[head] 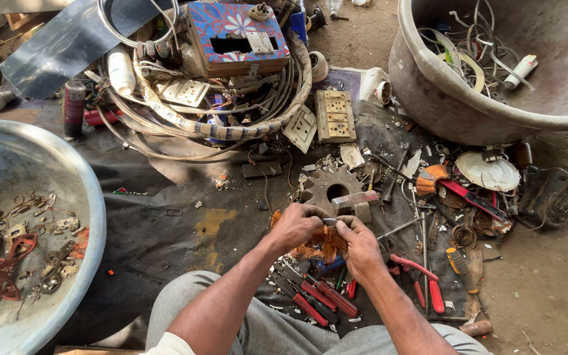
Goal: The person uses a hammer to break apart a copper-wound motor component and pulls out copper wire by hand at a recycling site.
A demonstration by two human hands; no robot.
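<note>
Open dark sheet (165, 230) lies at 9 o'clock of the hands, reaching to a metal basin (93, 217). At 12 o'clock a gear (330, 187) and hammer (356, 200) block; from 3 to 5 o'clock, screwdrivers (458, 266) and red-handled pliers (422, 279) crowd the ground.

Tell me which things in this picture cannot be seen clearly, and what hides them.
- Head view: the small piece pinched between the left hand and right hand is mostly covered by the fingers; its kind is unclear.
- The orange scrap under the hands is partly hidden by them.
- The grey basin is cut off by the left edge.
- The brown tub is cut off by the top and right edges.
</note>
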